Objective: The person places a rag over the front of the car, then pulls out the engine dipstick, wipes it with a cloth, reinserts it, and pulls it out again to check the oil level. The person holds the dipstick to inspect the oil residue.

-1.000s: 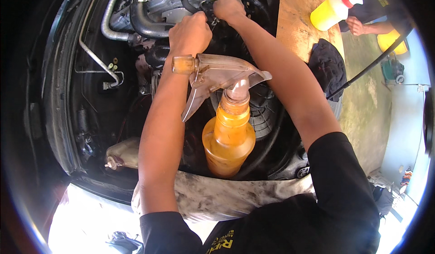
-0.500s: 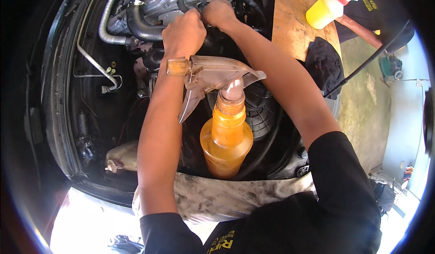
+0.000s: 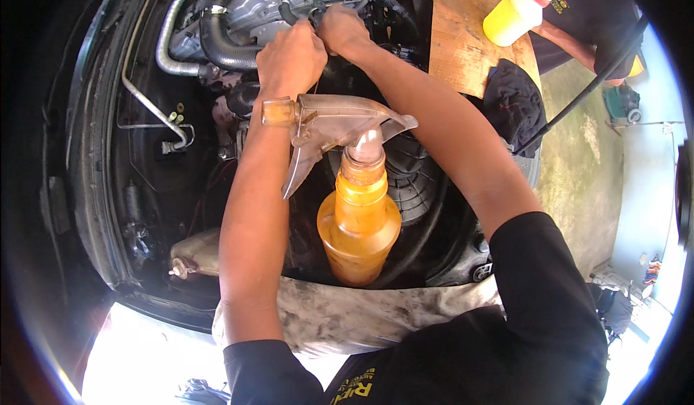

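Note:
Both of my hands are close together at the metal engine at the top of the head view. My left hand is closed, back upward, beside a short black hose end. Just right of it, my right hand is also closed, knuckles near the engine. The fingertips of both hands are hidden, so what they grip cannot be made out. Between my forearms, nearer to me, stands an amber spray bottle with a clear brownish trigger head, touched by neither hand.
A thick black hose and a silver pipe lie left of my hands. At right, a wooden board bears a yellow spray bottle; a dark cloth hangs by it. A thin rod slants past. Another person's arm is behind.
The view has shifted slightly. My hands stay closed at the same part of the engine, with little movement. At the right, the other person's arm has moved a little.

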The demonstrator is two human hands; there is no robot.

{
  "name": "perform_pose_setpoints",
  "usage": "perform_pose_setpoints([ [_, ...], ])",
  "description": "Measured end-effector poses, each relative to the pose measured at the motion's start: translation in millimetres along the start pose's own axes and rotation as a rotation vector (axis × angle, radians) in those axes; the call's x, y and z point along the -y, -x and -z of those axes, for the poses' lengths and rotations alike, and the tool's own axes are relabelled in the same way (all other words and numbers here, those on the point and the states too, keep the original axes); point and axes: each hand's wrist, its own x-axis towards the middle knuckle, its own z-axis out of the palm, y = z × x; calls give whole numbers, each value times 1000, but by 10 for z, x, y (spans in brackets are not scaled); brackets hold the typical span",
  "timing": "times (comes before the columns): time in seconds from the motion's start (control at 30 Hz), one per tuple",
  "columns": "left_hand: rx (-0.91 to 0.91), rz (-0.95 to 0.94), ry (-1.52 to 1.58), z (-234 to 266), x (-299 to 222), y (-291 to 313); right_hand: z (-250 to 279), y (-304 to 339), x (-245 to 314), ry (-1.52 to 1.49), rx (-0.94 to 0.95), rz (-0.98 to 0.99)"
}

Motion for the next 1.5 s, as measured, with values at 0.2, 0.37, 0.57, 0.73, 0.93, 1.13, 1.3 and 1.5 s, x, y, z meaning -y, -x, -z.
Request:
perform_pose_setpoints([
  [0.2, 16, -38, 51, -37, -42, 11, 73, -42, -110, 80, -81, 65],
  [0.37, 31, -25, 33, -12, -38, 37, 122, -55, -48, 78, 2, 1],
  [0.57, 34, -60, 26, -24, -27, -7, 77, 30, -28, 89, -92, 54],
  [0.73, 63, -66, 32, -29, -37, 27, 77, 30, -193, 184, -103, 190],
  [0.93, 58, -88, 16, -82, -50, 4, -26, -18, -255, 268, -192, 315],
  [1.13, 89, -73, -17, -40, 4, 52, -56, 189, -131, 226, -183, 339],
  [1.3, 94, -91, -6, -57, -15, 35, -9, 85, -209, 201, -188, 318],
  [1.5, 99, -79, -14, -55, -13, 18, 48, -62, -229, 209, -174, 267],
])
